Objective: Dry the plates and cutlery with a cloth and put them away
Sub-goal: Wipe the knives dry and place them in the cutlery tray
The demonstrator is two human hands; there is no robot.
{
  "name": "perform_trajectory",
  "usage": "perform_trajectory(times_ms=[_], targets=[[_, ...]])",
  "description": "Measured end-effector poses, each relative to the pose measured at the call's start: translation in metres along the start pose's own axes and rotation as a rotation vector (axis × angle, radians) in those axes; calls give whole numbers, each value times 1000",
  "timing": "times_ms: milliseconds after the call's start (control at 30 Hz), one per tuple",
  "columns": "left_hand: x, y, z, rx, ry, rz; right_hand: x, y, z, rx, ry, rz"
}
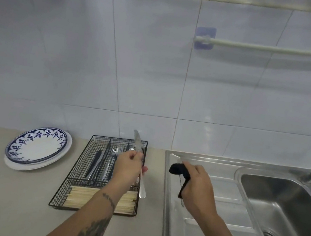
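From the head view, the left hand [128, 164] is pinching a table knife [139, 164] near its middle, blade pointing up toward the tiled wall, over the right side of the wire cutlery tray [82, 167] at the worktop's [7, 196] back edge. The right hand [196, 186] is gripping a bunched black cloth [178, 170] above the sink drainboard [216, 218].

The knife is probably going into the tray; it should be lowered flat, handle toward the front, into the left compartment beside the other knives [94, 164], well away from the forks [111, 163]. The stacked plates [38, 148] are sitting left of the tray. Wooden chopsticks [86, 196] are filling the tray's front section. The tray's dividers could catch the blade.
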State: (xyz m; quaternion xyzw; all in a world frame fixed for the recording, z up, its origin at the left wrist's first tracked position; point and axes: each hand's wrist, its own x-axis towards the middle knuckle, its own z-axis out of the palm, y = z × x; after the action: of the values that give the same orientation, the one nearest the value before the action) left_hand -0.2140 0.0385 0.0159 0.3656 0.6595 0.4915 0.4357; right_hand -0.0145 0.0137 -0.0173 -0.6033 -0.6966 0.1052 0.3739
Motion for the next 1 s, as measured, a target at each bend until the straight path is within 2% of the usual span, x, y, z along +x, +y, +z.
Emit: perform_trajectory(times_ms=[100, 400, 500, 833, 1000], targets=[[19, -3, -20, 126, 75, 3, 8, -6, 11, 44, -15, -7], [82, -16, -79, 267, 275, -180, 23, -10, 43, 81, -103, 40], [99, -25, -92, 319, 321, -190, 24, -6, 50, 94, -114, 85], [127, -52, -101, 468, 330, -228, 24, 18, 58, 170, -110, 207], [122, -55, -96, 542, 322, -162, 23, 27, 59, 169, -109, 228]])
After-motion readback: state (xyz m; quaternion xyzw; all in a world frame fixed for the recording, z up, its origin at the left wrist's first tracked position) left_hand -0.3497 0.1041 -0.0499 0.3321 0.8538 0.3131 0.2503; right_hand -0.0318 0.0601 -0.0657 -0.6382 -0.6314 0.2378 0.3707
